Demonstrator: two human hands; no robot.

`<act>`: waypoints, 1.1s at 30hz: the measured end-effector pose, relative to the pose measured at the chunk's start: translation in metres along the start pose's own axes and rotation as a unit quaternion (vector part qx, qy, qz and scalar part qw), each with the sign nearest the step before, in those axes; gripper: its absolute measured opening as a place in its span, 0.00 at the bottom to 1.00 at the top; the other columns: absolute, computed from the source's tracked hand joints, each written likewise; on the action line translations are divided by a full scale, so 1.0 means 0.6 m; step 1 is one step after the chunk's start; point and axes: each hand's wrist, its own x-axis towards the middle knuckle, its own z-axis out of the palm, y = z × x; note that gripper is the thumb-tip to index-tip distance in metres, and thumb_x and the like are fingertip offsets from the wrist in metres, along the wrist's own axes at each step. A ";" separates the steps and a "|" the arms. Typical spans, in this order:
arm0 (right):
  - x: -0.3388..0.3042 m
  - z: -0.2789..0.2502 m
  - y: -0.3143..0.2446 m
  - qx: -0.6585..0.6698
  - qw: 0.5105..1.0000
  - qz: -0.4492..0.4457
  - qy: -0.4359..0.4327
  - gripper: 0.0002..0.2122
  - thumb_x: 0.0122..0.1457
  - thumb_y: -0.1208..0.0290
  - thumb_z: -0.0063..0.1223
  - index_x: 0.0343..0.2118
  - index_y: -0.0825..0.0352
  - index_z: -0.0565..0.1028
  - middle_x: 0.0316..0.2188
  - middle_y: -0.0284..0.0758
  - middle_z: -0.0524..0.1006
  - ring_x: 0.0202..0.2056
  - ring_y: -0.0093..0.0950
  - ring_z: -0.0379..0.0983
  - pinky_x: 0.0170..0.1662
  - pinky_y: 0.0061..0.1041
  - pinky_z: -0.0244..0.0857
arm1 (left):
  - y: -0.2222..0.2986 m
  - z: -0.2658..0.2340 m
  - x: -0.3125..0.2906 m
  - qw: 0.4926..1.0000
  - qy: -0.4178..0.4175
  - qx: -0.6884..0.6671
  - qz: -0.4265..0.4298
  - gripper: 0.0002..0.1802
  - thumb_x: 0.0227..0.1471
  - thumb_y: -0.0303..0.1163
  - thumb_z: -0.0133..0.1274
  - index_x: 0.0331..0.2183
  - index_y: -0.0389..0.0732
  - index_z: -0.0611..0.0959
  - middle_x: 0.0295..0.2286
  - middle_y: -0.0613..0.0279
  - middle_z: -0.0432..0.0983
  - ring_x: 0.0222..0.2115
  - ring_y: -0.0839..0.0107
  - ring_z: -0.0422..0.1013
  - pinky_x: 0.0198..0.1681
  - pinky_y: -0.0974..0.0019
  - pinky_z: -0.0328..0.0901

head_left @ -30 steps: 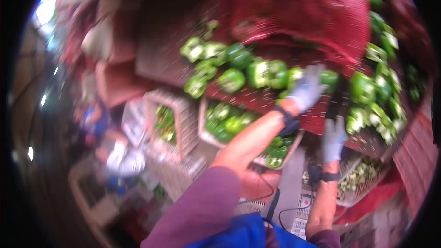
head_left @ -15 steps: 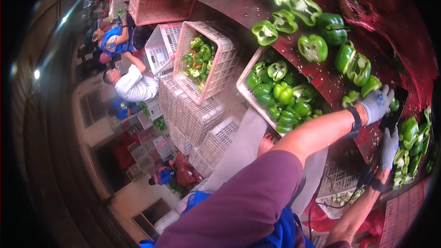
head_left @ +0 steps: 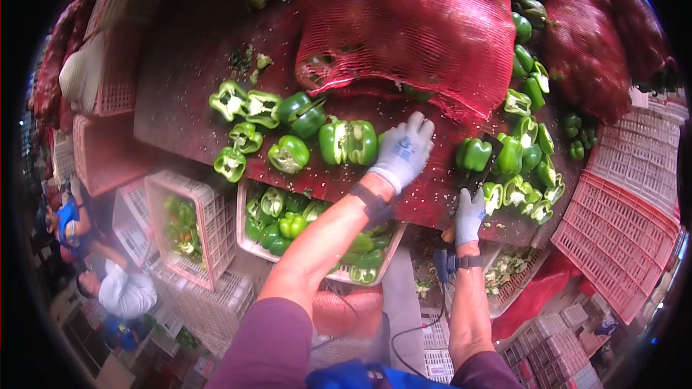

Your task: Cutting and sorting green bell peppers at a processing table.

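Observation:
My left hand [head_left: 405,150], in a pale grey glove, reaches over the dark red board [head_left: 432,198] with its fingers stretched forward and no pepper visible in them. Touching or just beside its wrist side is a cut green bell pepper [head_left: 347,142], two halves side by side. My right hand [head_left: 470,215], gloved too, is closed at the board's near edge around a knife. Only a brownish end [head_left: 448,233] shows beside that hand; the blade cannot be made out now. Farther ahead stands a whole green pepper [head_left: 473,154], and pepper halves [head_left: 516,191] lie to its right.
A red mesh sack [head_left: 404,21] lies open toward me at the far side. More pepper halves [head_left: 245,137] lie left. Below the board's edge, a pale crate [head_left: 249,245] holds peppers; another crate [head_left: 515,302] holds trimmings. Pink crates [head_left: 613,230] stand right. Co-workers [head_left: 124,288] are at far left.
The view has swung toward the board and sack. My left hand has left the knife and green pepper piece it was beside, and my hands are farther apart. The dark blade no longer shows.

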 end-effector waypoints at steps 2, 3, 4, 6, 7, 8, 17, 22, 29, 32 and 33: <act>0.003 -0.011 -0.012 0.030 0.999 0.022 0.000 0.19 0.64 0.71 0.51 0.56 0.72 0.68 0.22 0.30 0.69 0.17 0.18 0.64 0.16 0.22 0.63 | -0.012 -0.009 0.040 0.993 0.087 0.084 0.003 0.24 0.49 0.38 0.62 0.47 0.46 0.74 0.48 0.52 0.71 0.34 0.51 0.75 0.37 0.49 0.72; 0.005 -0.015 -0.014 0.039 0.999 0.030 0.001 0.19 0.64 0.71 0.52 0.56 0.72 0.68 0.22 0.30 0.69 0.17 0.18 0.64 0.16 0.22 0.63 | -0.020 -0.010 0.062 0.985 0.118 0.129 0.000 0.29 0.48 0.42 0.63 0.50 0.46 0.74 0.48 0.51 0.71 0.36 0.51 0.76 0.37 0.49 0.72; 0.003 -0.014 -0.016 0.059 0.998 0.022 0.001 0.18 0.64 0.71 0.51 0.55 0.71 0.68 0.21 0.29 0.68 0.17 0.18 0.64 0.16 0.22 0.63 | -0.025 -0.010 0.085 0.979 0.141 0.136 -0.050 0.32 0.47 0.45 0.64 0.51 0.46 0.73 0.48 0.51 0.71 0.37 0.50 0.76 0.38 0.49 0.72; -0.004 -0.010 -0.019 0.079 0.997 0.017 0.003 0.17 0.64 0.71 0.51 0.54 0.71 0.69 0.20 0.29 0.68 0.17 0.18 0.63 0.16 0.21 0.63 | -0.030 -0.005 0.131 0.971 0.161 0.144 -0.098 0.35 0.46 0.48 0.65 0.53 0.46 0.73 0.49 0.51 0.71 0.39 0.50 0.77 0.38 0.49 0.73; -0.011 -0.005 -0.023 0.085 0.996 0.020 -0.005 0.12 0.65 0.72 0.51 0.49 0.69 0.69 0.19 0.28 0.67 0.16 0.19 0.64 0.16 0.22 0.63 | -0.027 -0.001 0.151 0.974 0.116 0.143 -0.133 0.36 0.46 0.49 0.66 0.53 0.45 0.72 0.49 0.51 0.71 0.40 0.49 0.77 0.39 0.49 0.73; -0.018 -0.001 -0.023 0.088 0.996 0.022 -0.011 0.10 0.65 0.72 0.50 0.46 0.68 0.69 0.19 0.28 0.67 0.16 0.19 0.64 0.16 0.22 0.63 | -0.027 0.001 0.162 0.973 0.071 0.143 -0.169 0.38 0.46 0.50 0.66 0.54 0.45 0.71 0.49 0.50 0.71 0.41 0.48 0.77 0.40 0.49 0.74; -0.115 -0.012 -0.063 0.032 0.996 -0.064 0.057 0.15 0.66 0.69 0.51 0.49 0.76 0.72 0.20 0.31 0.74 0.18 0.18 0.70 0.19 0.23 0.64 | 0.022 0.062 0.038 0.997 -0.008 0.073 -0.039 0.46 0.51 0.55 0.59 0.64 0.43 0.64 0.34 0.48 0.80 0.35 0.48 0.77 0.39 0.46 0.70; -0.125 0.027 -0.065 -0.094 0.992 -0.084 -0.015 0.15 0.65 0.65 0.49 0.48 0.72 0.72 0.26 0.54 0.78 0.29 0.52 0.78 0.34 0.46 0.68 | 0.020 0.075 0.020 0.995 0.037 0.083 -0.046 0.32 0.58 0.45 0.54 0.60 0.43 0.70 0.30 0.53 0.80 0.32 0.50 0.76 0.37 0.46 0.67; -0.089 0.030 -0.087 -0.210 0.968 -0.115 -0.073 0.17 0.65 0.63 0.45 0.49 0.70 0.71 0.29 0.57 0.78 0.34 0.57 0.77 0.37 0.52 0.68 | -0.007 0.085 0.025 0.995 0.051 0.082 -0.020 0.28 0.59 0.45 0.54 0.56 0.41 0.74 0.29 0.52 0.79 0.31 0.49 0.75 0.36 0.46 0.67; -0.033 0.020 -0.096 -0.208 0.963 -0.101 -0.140 0.18 0.63 0.64 0.45 0.51 0.70 0.71 0.32 0.58 0.78 0.37 0.57 0.77 0.41 0.52 0.68 | -0.007 0.090 0.027 0.995 0.067 0.072 -0.015 0.26 0.59 0.44 0.54 0.54 0.40 0.74 0.28 0.51 0.78 0.30 0.48 0.74 0.36 0.47 0.66; -0.019 0.031 -0.100 -0.212 0.962 -0.085 -0.151 0.19 0.63 0.63 0.45 0.52 0.70 0.72 0.35 0.58 0.79 0.39 0.57 0.76 0.44 0.51 0.68 | -0.005 0.089 0.023 0.996 0.066 0.060 -0.007 0.25 0.59 0.44 0.54 0.53 0.42 0.75 0.29 0.53 0.79 0.31 0.50 0.75 0.37 0.47 0.67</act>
